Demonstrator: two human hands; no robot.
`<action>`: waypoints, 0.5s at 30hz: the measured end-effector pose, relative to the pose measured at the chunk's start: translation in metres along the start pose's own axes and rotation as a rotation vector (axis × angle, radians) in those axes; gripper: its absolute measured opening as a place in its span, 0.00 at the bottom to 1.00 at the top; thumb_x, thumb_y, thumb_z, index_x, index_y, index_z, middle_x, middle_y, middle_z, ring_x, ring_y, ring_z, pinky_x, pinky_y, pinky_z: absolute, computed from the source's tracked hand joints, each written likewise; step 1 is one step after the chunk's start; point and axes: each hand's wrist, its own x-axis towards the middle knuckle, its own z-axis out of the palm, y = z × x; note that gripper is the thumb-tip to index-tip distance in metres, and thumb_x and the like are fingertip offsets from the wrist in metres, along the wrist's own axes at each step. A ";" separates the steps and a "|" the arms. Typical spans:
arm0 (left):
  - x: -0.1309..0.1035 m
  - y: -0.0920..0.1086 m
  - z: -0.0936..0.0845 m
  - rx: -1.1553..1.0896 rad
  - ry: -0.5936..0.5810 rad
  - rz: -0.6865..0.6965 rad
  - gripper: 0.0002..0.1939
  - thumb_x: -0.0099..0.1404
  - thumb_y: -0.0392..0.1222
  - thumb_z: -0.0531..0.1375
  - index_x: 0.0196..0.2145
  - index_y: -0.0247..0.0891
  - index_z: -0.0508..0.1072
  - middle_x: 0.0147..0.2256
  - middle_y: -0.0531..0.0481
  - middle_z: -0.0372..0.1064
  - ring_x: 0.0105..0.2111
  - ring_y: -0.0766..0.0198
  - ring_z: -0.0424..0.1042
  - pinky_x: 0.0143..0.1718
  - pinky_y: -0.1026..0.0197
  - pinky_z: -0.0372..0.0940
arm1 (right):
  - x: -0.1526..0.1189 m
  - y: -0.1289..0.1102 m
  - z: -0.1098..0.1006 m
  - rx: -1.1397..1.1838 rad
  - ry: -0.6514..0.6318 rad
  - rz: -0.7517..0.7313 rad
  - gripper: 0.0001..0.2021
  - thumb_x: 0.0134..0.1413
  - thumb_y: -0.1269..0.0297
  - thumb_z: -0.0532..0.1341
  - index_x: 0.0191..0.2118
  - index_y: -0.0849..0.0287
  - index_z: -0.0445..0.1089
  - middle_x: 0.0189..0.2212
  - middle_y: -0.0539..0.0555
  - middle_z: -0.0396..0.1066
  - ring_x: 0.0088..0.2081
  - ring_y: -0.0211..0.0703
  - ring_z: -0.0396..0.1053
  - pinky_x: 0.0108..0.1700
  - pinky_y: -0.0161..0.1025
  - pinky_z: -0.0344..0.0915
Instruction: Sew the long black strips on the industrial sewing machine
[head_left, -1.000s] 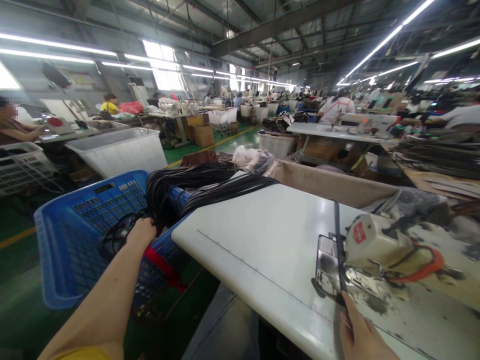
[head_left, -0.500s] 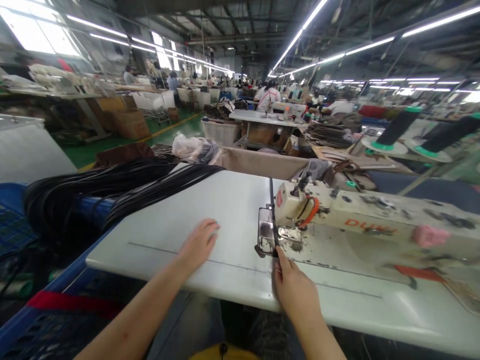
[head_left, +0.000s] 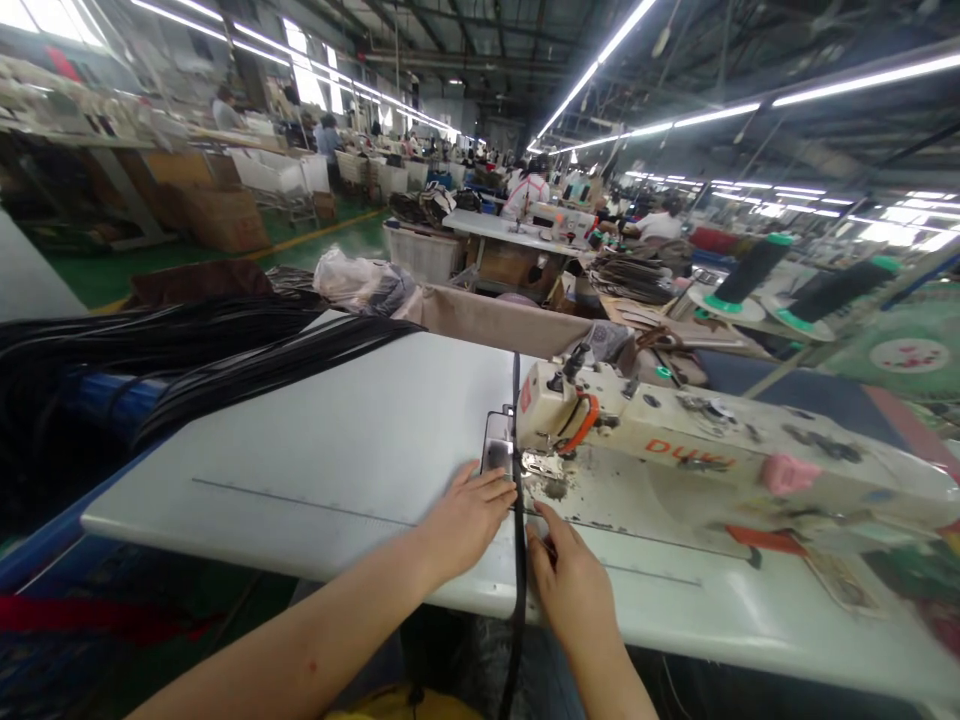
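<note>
A narrow black strap point(head_left: 519, 560) runs lengthwise under the head of the sewing machine point(head_left: 559, 405) and hangs over the table's front edge. My left hand point(head_left: 469, 515) lies flat by the metal plate point(head_left: 498, 456), its fingertips at the strap's left edge. On the other side is my right hand point(head_left: 574, 570), index finger and thumb apart, beside the strap and not around it. Its other fingers are curled and partly hidden. Many similar black straps point(head_left: 300, 360) lie in a thick bundle across the table's left side.
The white table point(head_left: 315, 430) carries a printed ruler line along its front. Blue crates point(head_left: 45, 560) stand below at left. Two dark thread cones point(head_left: 754, 270) stand behind the machine at right. A beige bin wall point(head_left: 495, 318) borders the table's far side. People work farther back.
My left hand has moved right across the table to the strap. My right hand has let go of the strap, whose near end now hangs past the front edge. The view has shifted right.
</note>
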 end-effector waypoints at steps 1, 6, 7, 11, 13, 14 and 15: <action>-0.001 0.001 0.000 0.010 -0.002 0.004 0.20 0.75 0.38 0.51 0.61 0.41 0.70 0.62 0.44 0.68 0.67 0.54 0.60 0.71 0.42 0.43 | 0.000 0.005 -0.003 -0.006 0.015 0.026 0.20 0.69 0.60 0.51 0.60 0.57 0.69 0.52 0.58 0.77 0.48 0.49 0.78 0.48 0.42 0.72; -0.005 0.004 0.004 0.061 0.014 0.024 0.26 0.75 0.49 0.54 0.67 0.37 0.63 0.67 0.39 0.59 0.70 0.49 0.54 0.71 0.42 0.44 | 0.003 0.024 -0.009 -0.002 0.104 0.104 0.17 0.68 0.62 0.52 0.53 0.56 0.74 0.47 0.57 0.80 0.47 0.48 0.78 0.48 0.41 0.70; -0.005 0.005 0.005 0.066 0.025 0.031 0.27 0.75 0.50 0.53 0.67 0.37 0.62 0.67 0.39 0.59 0.70 0.49 0.54 0.71 0.42 0.44 | 0.003 0.027 -0.008 0.004 0.120 0.097 0.16 0.68 0.63 0.52 0.52 0.56 0.74 0.47 0.56 0.80 0.46 0.47 0.77 0.47 0.40 0.69; -0.006 0.003 0.010 0.157 0.053 0.062 0.30 0.76 0.54 0.51 0.68 0.35 0.61 0.67 0.39 0.59 0.70 0.50 0.54 0.71 0.43 0.47 | 0.002 0.031 0.004 -0.027 0.176 0.044 0.15 0.66 0.65 0.53 0.50 0.57 0.75 0.42 0.56 0.80 0.43 0.46 0.77 0.44 0.38 0.68; -0.006 0.002 0.011 0.235 0.051 0.072 0.31 0.76 0.56 0.49 0.68 0.35 0.61 0.68 0.40 0.59 0.70 0.51 0.54 0.71 0.44 0.47 | 0.002 0.033 0.010 -0.065 0.209 0.018 0.15 0.63 0.68 0.55 0.50 0.57 0.74 0.40 0.56 0.80 0.41 0.46 0.77 0.43 0.38 0.67; -0.006 0.001 0.012 0.269 0.049 0.075 0.31 0.76 0.57 0.48 0.68 0.35 0.61 0.68 0.41 0.58 0.70 0.51 0.54 0.71 0.44 0.48 | 0.001 0.033 0.012 -0.079 0.223 0.006 0.15 0.61 0.70 0.55 0.51 0.57 0.74 0.40 0.55 0.80 0.41 0.46 0.76 0.42 0.37 0.67; -0.006 0.001 0.012 0.294 0.048 0.076 0.31 0.77 0.57 0.47 0.68 0.35 0.61 0.68 0.41 0.58 0.70 0.52 0.54 0.71 0.45 0.48 | 0.001 0.034 0.014 -0.088 0.234 -0.005 0.16 0.60 0.71 0.55 0.51 0.58 0.73 0.39 0.55 0.80 0.40 0.45 0.76 0.42 0.37 0.67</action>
